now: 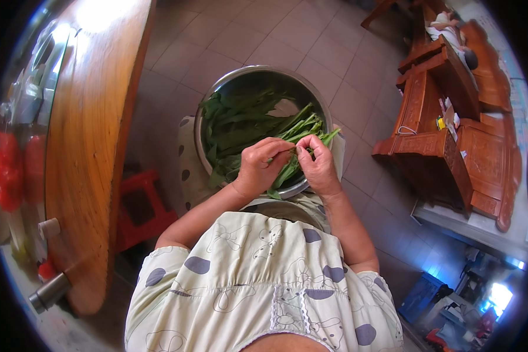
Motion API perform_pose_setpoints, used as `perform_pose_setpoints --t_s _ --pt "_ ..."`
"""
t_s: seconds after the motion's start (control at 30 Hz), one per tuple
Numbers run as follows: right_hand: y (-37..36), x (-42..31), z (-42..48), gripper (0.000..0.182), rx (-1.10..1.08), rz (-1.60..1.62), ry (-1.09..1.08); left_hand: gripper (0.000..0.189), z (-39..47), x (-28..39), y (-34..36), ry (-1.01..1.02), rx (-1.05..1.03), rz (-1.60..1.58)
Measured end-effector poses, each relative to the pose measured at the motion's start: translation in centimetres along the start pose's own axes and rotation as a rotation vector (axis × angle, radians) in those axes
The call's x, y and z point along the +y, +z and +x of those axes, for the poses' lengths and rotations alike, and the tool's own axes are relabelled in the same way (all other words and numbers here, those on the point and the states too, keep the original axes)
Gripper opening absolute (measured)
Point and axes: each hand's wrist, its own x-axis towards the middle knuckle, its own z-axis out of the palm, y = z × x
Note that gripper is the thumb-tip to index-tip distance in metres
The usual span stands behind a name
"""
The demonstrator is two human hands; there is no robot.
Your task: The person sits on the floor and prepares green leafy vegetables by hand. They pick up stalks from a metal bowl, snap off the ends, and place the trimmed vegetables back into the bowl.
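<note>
A round stainless steel basin rests on my lap, between my knees. Long dark green leaves of a leafy vegetable fill its left side, and paler green stems lie bunched at the right. A pale flat piece sits among the leaves; what it is cannot be told. Over the basin's near right part, my left hand and my right hand meet, thumbs and forefingers pinching a thin bit of the greens between them. The fingers partly hide that bit. Stems and a leaf show under both hands.
A wooden table with a glass top stands at my left, bearing a steel cup and red plastic bags. A red plastic stool is beneath its edge. Carved wooden seating is at right; a person lies there. Tiles cover the floor.
</note>
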Motion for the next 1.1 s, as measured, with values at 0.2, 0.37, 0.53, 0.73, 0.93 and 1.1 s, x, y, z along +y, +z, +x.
perform_pose_setpoints --t_s 0.2,0.37,0.53,0.73,0.93,1.1 --pt "1.1 1.2 0.5 0.009 0.084 -0.299 -0.186 0.009 -0.5 -0.8 -0.8 -0.416 0.096 -0.411" --pt "0.7 4.9 0.1 0.011 0.138 -0.390 -0.221 0.012 2.1 -1.1 -3.7 -0.500 0.286 -0.695" --pt "-0.5 6.5 -0.5 0.010 0.172 -0.433 -0.179 0.012 3.8 -1.7 -7.5 -0.448 0.394 -0.689" --pt "-2.6 7.6 -1.3 0.009 0.183 -0.515 -0.122 0.015 6.5 -0.6 -12.9 -0.293 0.513 -0.559" --pt "-3.9 7.7 -1.9 0.012 0.252 -0.514 -0.104 0.016 9.6 2.6 -16.6 -0.106 0.643 -0.370" --pt "-5.5 8.6 -2.9 0.010 0.333 -0.533 -0.042 0.017 12.8 5.6 -19.3 0.128 0.760 -0.211"
